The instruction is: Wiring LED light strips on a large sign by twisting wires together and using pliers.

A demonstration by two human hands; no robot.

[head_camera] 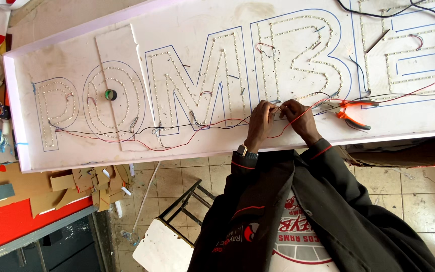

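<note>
A big white sign panel lies flat, with large letter outlines filled by rows of small lights. Thin red and black wires trail along its near edge. My left hand and my right hand meet over the panel's near edge, fingertips pinched together on thin wire ends between them. Both arms wear dark sleeves, and a watch sits on the left wrist. Orange-handled pliers lie on the panel just right of my right hand.
A roll of dark tape rests inside a round letter at the left. Cardboard scraps and a red board lie below the panel. A metal-framed stool stands on the tiled floor. Clutter fills the far left.
</note>
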